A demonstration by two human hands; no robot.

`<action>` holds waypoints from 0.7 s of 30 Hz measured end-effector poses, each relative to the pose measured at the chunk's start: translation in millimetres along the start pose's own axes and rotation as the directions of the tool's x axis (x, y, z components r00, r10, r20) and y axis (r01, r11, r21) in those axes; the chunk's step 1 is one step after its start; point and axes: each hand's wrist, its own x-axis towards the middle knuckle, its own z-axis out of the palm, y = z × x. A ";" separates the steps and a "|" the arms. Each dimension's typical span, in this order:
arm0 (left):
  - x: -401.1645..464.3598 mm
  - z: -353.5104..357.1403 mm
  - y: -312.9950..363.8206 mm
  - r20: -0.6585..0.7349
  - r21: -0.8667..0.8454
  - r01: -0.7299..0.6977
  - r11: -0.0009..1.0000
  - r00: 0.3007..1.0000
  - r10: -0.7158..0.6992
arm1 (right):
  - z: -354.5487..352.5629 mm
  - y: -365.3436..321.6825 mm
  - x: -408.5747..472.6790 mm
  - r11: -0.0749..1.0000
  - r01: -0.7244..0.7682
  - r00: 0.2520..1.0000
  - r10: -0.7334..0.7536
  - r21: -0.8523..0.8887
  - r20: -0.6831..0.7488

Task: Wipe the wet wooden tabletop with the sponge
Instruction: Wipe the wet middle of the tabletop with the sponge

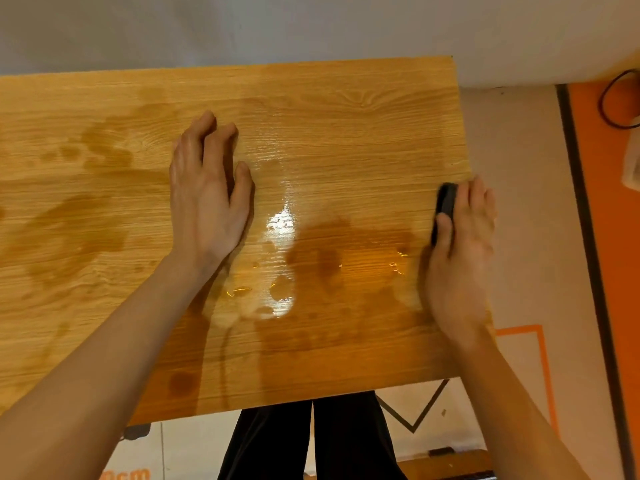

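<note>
The wooden tabletop (332, 133) fills most of the view, with dark wet patches on the left and a shiny puddle (282, 223) near the middle. My left hand (207, 188) lies flat on the wood, fingers straight, just left of the puddle. At the table's right edge my right hand (460, 244) grips a dark sponge (445, 202), thumb and fingers wrapped round it. Most of the sponge is hidden under that hand.
A pale wall runs behind the table's far edge. To the right lies a light floor with an orange strip (609, 237), a black cable (613, 98) and a white object (632, 161). My dark trouser legs (311, 441) show below the near edge.
</note>
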 end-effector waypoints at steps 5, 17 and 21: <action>-58.4 -18.0 17.2 0.086 -0.029 -0.002 1.000 0.996 0.004 | 43.6 -84.3 -41.4 0.973 0.225 0.972 -0.221 -0.045 0.084; -96.5 -5.5 15.7 0.084 0.043 -0.011 0.999 0.996 0.007 | 30.6 -38.6 -11.1 0.979 0.157 0.981 -0.170 0.128 0.091; -98.2 -5.5 15.6 0.091 0.048 -0.013 0.999 0.996 0.009 | 27.6 -46.9 -93.5 0.885 0.360 0.855 -0.440 0.295 0.275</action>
